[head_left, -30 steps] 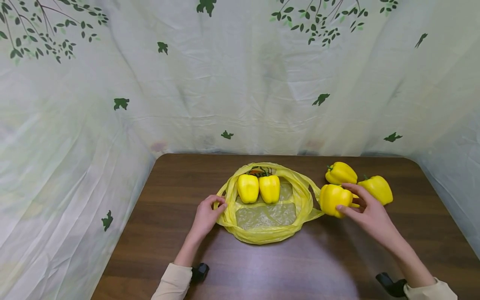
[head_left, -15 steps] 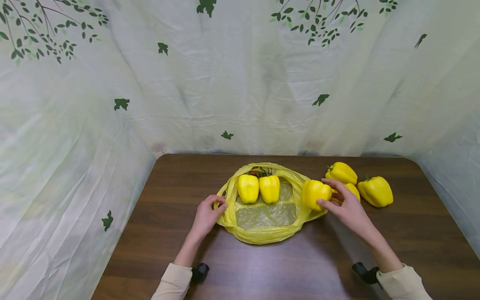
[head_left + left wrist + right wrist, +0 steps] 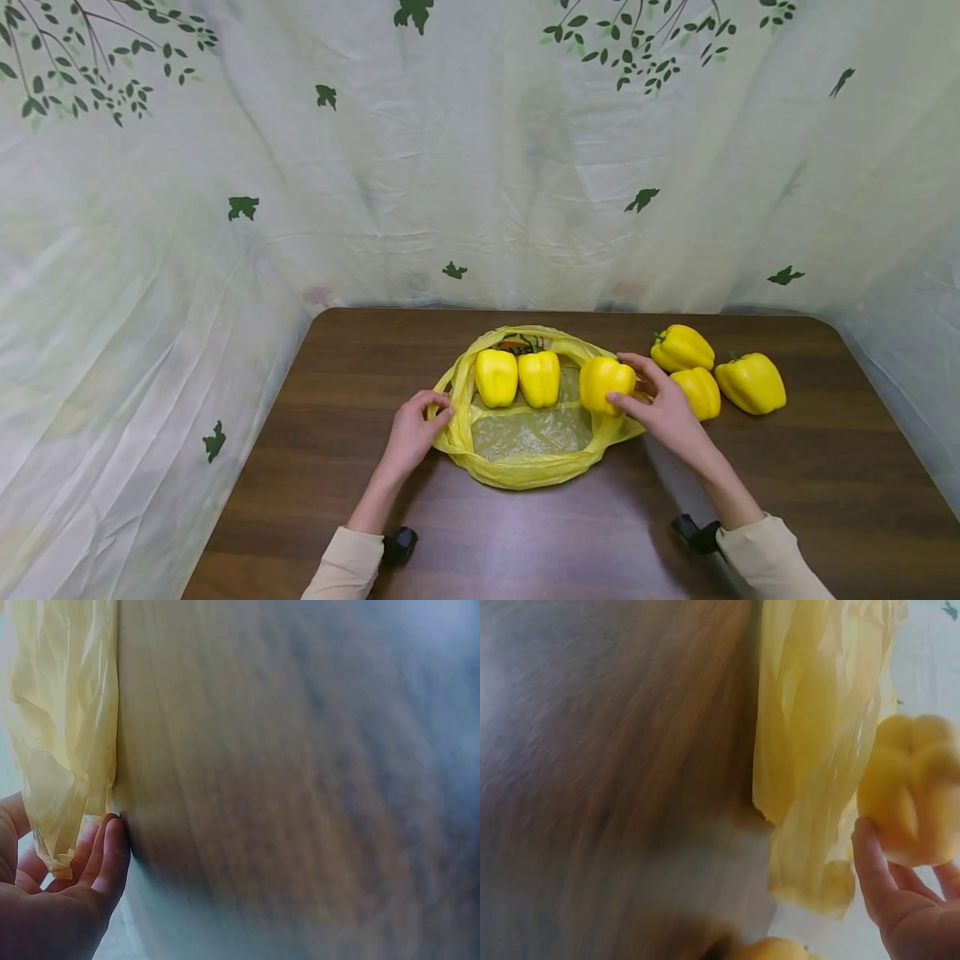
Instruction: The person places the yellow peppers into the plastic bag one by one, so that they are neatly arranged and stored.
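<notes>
A yellow plastic bag (image 3: pixel 525 473) lies spread wide on the table, its mouth facing up. Two yellow bell peppers, a left one (image 3: pixel 496 378) and a right one (image 3: pixel 538 379), lie side by side inside it. My left hand (image 3: pixel 414 429) pinches the bag's left edge between thumb and fingers; the left wrist view shows the bag's handle (image 3: pixel 56 832) in those fingers. My right hand (image 3: pixel 667 408) grips a third bell pepper (image 3: pixel 604 385) from its right side, over the bag's right rim. In the right wrist view that bell pepper (image 3: pixel 911 787) is beside the bag's upper edge.
Three more yellow bell peppers stand to the right of the bag: one at the back (image 3: pixel 682 347), one at the far right (image 3: pixel 752 383) and one near my right hand (image 3: pixel 697 393). A pale leaf-print curtain (image 3: pixel 480 167) hangs behind the brown wooden table (image 3: pixel 337 358).
My right hand has carried its bell pepper leftward, from beside the other loose ones to over the bag's right side. The left hand and the bag have stayed put.
</notes>
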A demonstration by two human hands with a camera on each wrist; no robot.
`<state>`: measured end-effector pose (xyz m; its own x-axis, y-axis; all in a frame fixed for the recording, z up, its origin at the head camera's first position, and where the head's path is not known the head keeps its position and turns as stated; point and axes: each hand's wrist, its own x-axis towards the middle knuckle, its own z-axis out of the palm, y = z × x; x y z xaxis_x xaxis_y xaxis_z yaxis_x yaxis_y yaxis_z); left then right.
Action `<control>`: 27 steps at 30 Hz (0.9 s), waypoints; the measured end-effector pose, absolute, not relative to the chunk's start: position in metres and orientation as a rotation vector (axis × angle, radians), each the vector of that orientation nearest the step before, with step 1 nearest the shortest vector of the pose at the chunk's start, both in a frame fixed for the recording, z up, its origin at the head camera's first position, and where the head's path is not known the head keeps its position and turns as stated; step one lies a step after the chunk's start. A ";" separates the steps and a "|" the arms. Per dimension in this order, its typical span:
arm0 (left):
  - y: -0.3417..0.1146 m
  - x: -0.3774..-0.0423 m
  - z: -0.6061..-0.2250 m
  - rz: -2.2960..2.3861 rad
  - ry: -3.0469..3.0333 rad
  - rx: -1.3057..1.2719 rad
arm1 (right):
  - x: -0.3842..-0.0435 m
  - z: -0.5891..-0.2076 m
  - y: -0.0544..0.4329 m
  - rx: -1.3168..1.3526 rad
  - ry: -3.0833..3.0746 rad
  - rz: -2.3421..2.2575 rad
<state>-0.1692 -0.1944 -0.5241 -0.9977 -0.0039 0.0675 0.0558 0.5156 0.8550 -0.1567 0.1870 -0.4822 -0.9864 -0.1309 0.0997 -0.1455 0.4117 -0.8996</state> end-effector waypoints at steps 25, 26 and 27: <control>-0.196 -0.169 -0.524 -1.488 -2.699 -0.076 | -0.182 -0.502 0.151 0.121 -2.723 1.606; -0.196 -0.169 -0.524 -1.486 -2.699 -0.076 | -0.182 -0.503 0.150 0.118 -2.721 1.601; -0.195 -0.169 -0.524 -1.487 -2.699 -0.075 | -0.182 -0.503 0.149 0.118 -2.721 1.588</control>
<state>-0.1689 -0.1955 -0.5238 -0.9970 0.0141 0.0756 0.0714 0.5335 0.8428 -0.1823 0.1492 -0.5034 -0.9971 -0.0704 0.0278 -0.0589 0.4897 -0.8699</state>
